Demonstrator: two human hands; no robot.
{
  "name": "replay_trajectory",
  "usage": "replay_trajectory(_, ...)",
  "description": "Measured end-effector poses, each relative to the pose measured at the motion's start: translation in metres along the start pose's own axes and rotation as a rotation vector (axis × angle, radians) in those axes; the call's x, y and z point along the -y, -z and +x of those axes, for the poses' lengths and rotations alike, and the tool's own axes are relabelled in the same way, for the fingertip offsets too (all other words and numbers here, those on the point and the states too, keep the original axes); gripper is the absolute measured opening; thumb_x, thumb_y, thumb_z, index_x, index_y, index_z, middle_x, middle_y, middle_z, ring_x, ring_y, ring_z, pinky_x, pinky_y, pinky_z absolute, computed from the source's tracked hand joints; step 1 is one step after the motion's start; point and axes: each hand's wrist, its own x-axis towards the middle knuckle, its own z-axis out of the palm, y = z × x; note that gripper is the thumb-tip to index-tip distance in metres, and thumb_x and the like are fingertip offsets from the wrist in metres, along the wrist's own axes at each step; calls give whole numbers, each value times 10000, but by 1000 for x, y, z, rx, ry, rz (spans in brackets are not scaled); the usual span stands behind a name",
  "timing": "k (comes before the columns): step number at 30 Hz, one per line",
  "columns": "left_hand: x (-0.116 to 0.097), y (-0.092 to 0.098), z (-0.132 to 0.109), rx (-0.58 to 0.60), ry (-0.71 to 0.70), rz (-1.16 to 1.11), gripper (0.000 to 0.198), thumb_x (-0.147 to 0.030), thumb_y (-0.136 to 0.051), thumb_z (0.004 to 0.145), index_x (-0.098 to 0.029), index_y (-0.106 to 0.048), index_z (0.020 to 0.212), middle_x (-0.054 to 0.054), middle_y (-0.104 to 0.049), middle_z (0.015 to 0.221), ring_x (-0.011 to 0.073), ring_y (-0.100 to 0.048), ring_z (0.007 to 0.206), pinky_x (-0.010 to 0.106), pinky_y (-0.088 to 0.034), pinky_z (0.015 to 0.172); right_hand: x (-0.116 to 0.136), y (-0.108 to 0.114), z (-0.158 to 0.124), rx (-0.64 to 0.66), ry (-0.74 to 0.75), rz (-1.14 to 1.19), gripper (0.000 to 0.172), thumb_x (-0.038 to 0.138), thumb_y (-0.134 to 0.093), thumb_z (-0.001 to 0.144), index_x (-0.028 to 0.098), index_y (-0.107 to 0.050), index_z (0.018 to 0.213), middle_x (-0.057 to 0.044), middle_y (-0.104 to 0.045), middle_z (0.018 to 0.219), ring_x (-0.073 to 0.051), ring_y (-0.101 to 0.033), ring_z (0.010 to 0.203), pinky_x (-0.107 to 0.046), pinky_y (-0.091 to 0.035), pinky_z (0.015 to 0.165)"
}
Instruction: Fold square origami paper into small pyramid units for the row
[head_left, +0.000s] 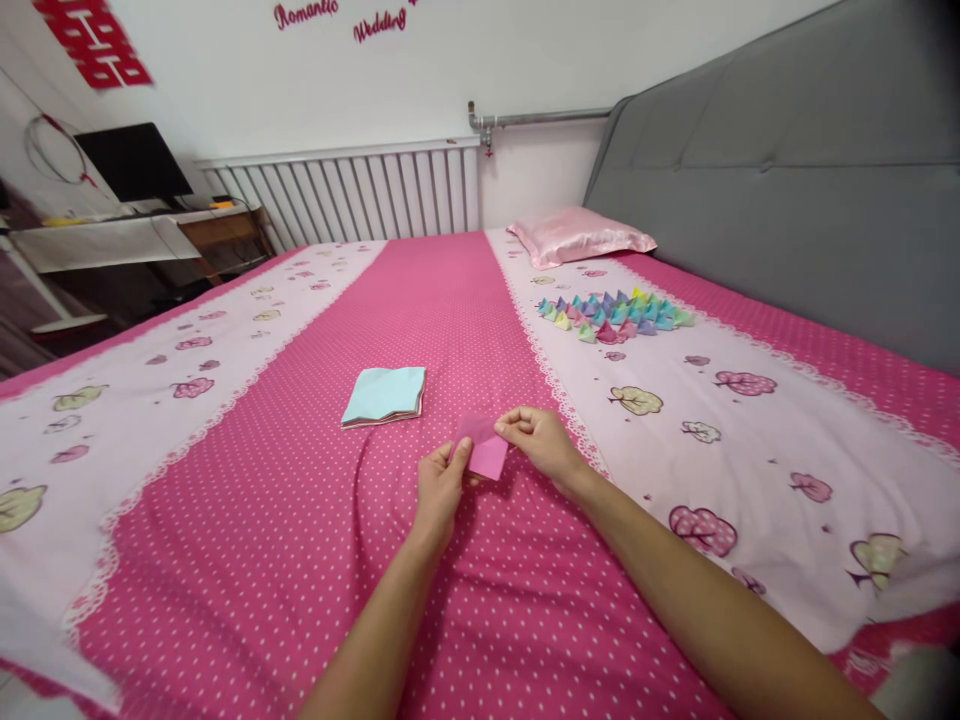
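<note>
A small pink sheet of paper [489, 458], seemingly folded to a square, is held up between both hands above the polka-dot bedspread. My left hand [444, 478] pinches its left side, thumb on top and the other fingers mostly hidden beneath. At the upper right corner, my right hand [536, 438] grips the paper between thumb and forefinger. Just beyond, to the left, lies a stack of square paper [386, 393] with a light blue sheet on top. Several folded paper pieces [615, 315] in blue, purple, pink, green and yellow stand grouped farther off to the right.
The bed's pink bedspread [442, 290] spreads under everything. A pink satin pillow [577, 236] rests near the grey headboard [787, 170] at the right. Against the far wall is a white radiator [360, 195]; a desk with a black monitor [135, 162] stands at the left.
</note>
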Motion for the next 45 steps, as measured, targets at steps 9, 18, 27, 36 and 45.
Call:
replay_trajectory(9,4,0,0,116,61,38,231,-318,-713,622,-105,-632,664,20,-588,544,66,-469,421,177,-320,407,-1,-2,-3,36,-29,-95,290,413,-641,653,130,-615,714,-28,-619,672,-134,-563,578,-231,-434,502)
replay_trajectory(18,1,-1,0,124,97,-69,322,-202,-778,518,-114,-651,801,63,-669,674,100,-562,504,180,-406,466,-7,-1,1,-66,45,-117,345,457,-543,734,127,-618,669,-8,-568,592,-99,-474,506,-204,-367,464)
replay_trajectory(27,-3,6,6,2,94,-227,238,-236,-717,619,-112,-629,802,35,-653,703,68,-562,541,155,-429,514,-2,-1,2,-34,-98,41,226,335,-574,731,119,-636,710,-1,-596,577,-74,-477,461,-183,-361,442)
replay_trajectory(36,-5,12,10,-98,74,-280,226,-255,-715,606,-127,-624,769,-7,-621,623,67,-538,499,163,-403,484,5,-1,-3,189,-229,117,373,87,-586,694,123,-547,1063,-57,-689,775,-93,-583,583,-191,-440,526)
replay_trajectory(45,-7,13,9,-179,98,-300,231,-191,-695,596,-137,-593,796,-6,-629,647,85,-566,517,177,-417,495,12,6,-8,461,-103,179,952,42,-624,625,265,-102,1389,-117,-594,1109,-176,-605,895,-276,-499,686)
